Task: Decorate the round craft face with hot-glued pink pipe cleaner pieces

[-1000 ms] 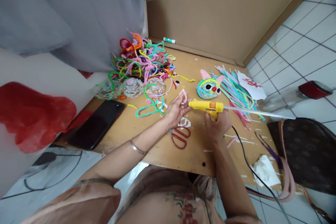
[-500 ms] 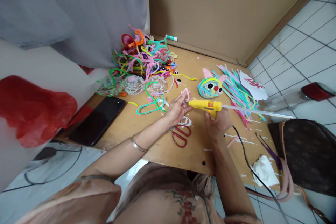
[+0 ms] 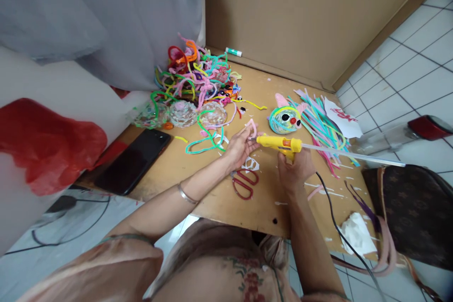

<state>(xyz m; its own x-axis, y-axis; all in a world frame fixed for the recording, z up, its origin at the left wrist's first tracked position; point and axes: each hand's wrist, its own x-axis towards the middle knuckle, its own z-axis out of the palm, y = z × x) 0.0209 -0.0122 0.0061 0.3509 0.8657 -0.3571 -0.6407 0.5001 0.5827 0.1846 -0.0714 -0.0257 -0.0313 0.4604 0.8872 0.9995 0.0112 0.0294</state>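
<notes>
Aiming glue gun [image 3: 279, 142] at pink piece [image 3: 252, 128] — scissors [image 3: 244, 182] below, near table edge [image 3: 226, 219]

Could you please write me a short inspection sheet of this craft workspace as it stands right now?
Surface: low wooden board, dotted with white scraps.
Job's things: yellow glue gun, nozzle at a small pink pipe-cleaner piece; clear glue stick pokes out behind.
Clutter: pipe-cleaner heap, straight bundle, round coiled face, red scissors, black phone, white tissue, green-capped glue stick.
Hands: left hand pinches the pink piece; right hand grips the gun.
Cables: black cord trails from the gun off the board.
Surroundings: tiled floor, brown bag, grey cloth.
</notes>
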